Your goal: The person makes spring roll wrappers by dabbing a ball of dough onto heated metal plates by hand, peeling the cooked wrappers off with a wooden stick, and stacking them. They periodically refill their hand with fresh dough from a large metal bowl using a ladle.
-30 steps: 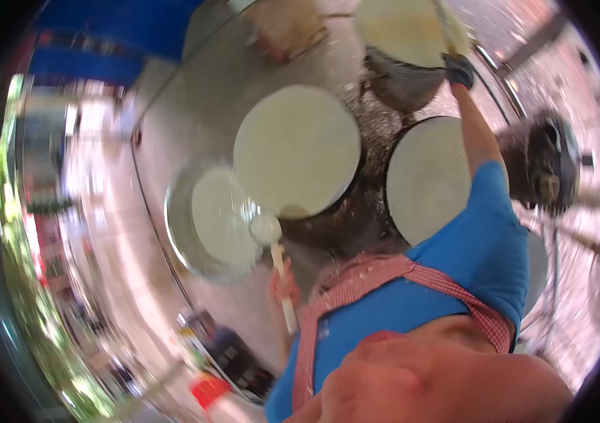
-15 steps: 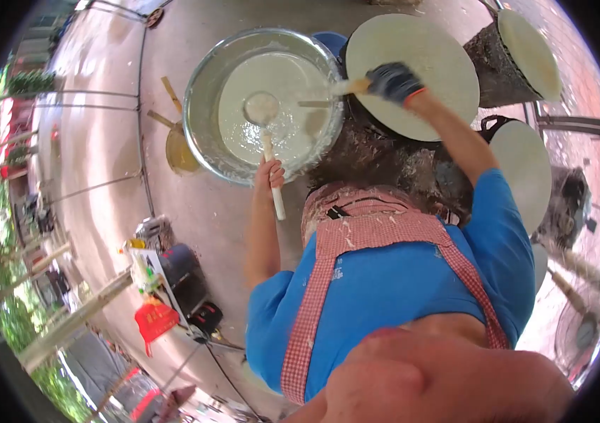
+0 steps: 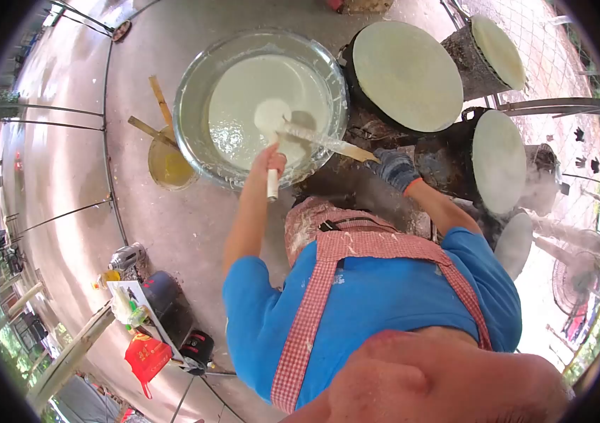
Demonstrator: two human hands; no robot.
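My left hand [image 3: 267, 162], bare, is wrapped round the pale handle of a ladle [image 3: 272, 111]. The ladle's bowl is coated white and lies over the white batter-like liquid [image 3: 243, 88] in a wide metal basin [image 3: 188, 106]. On my right hand [image 3: 393, 169] is a dark glove with an orange cuff. It grips the bare wooden end of a flat scraper [image 3: 321, 139], whose white-coated blade reaches across the basin's right rim. The blade's tip is right by the ladle's bowl.
Right of the basin stands a large round pan [image 3: 407, 76] with a pale, flat top. More round pans [image 3: 499, 161] sit beyond it, with steam near the lower ones. A yellowish bucket [image 3: 169, 169] with wooden sticks stands left of the basin. A red bag [image 3: 148, 359] hangs at lower left.
My right hand has swung from over the large round pan down beside the basin, bringing the scraper's tip to the ladle. My left hand keeps hold of the ladle. The whole view has shifted slightly.
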